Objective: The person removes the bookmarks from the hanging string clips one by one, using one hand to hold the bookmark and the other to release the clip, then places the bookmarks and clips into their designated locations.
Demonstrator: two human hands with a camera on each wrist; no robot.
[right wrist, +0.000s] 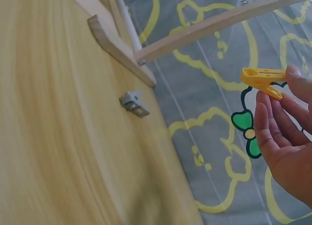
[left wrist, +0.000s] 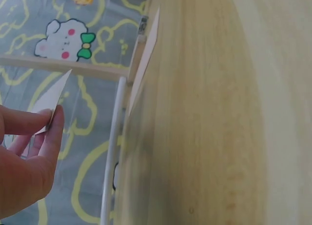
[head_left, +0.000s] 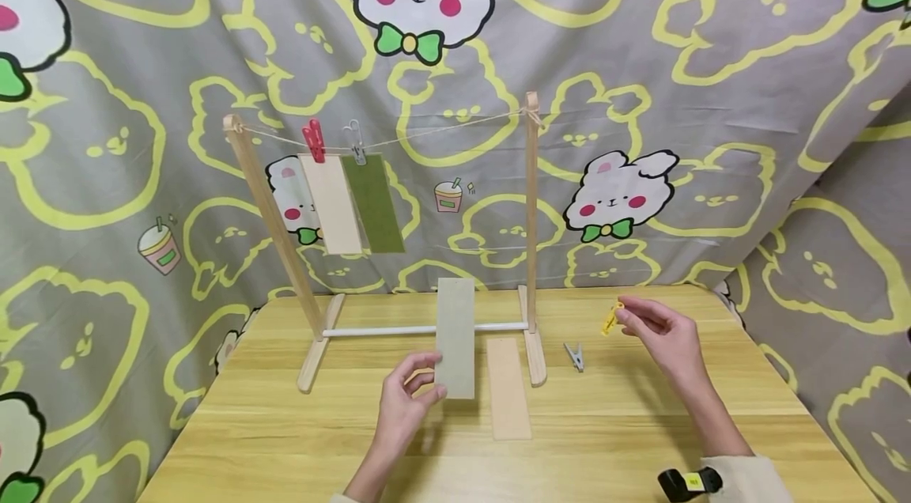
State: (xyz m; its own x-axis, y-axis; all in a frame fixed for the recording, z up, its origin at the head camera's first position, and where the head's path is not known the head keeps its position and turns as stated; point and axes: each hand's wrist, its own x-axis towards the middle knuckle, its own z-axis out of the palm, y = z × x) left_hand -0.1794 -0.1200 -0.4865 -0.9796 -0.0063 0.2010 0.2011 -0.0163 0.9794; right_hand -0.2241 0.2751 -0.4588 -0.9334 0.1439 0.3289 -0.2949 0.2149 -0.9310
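Note:
My left hand (head_left: 407, 400) pinches a grey-green paper strip (head_left: 455, 338) by its lower left edge, thumb in front and fingers at the side. The strip stands upright above the table, overlapping the white crossbar in the head view. At the right, my right hand (head_left: 669, 333) holds a yellow clothespin (head_left: 610, 318) between thumb and fingers, as the right wrist view also shows the clothespin (right wrist: 263, 79). A grey clothespin (head_left: 575, 357) lies on the table to the left of that hand. A peach paper strip (head_left: 508, 390) lies flat beside the held strip.
A wooden stand with two posts (head_left: 532, 226) carries a sagging string (head_left: 455, 127). From its left part hang a cream strip (head_left: 334, 206) under a red clothespin (head_left: 313, 141) and a dark green strip (head_left: 375, 206) under a grey-white clothespin (head_left: 357, 147). Behind hangs a patterned curtain (head_left: 712, 131).

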